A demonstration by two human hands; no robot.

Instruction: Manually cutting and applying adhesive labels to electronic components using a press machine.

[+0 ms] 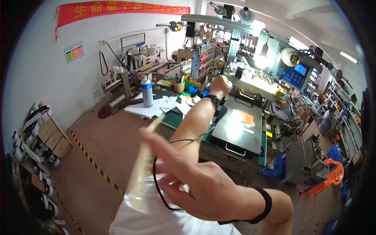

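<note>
My left arm stretches forward over the bench, with a dark watch-like band on its wrist. At its end my left hand is closed, and anything inside it is hidden. My right hand crosses in front of my body from the lower right, a black band on its wrist. One of its fingers is stretched out and the others are loosely bent and apart. Just behind that finger stands a tilted, pale, shiny roll or tube, slightly blurred; contact cannot be made out. A thin black cable loops from my left forearm past my right hand.
A grey metal plate with handles and an orange sheet lies ahead. Left of it are a spray can, papers and a pen holder. A lit machine has a blue control panel. An orange chair stands right.
</note>
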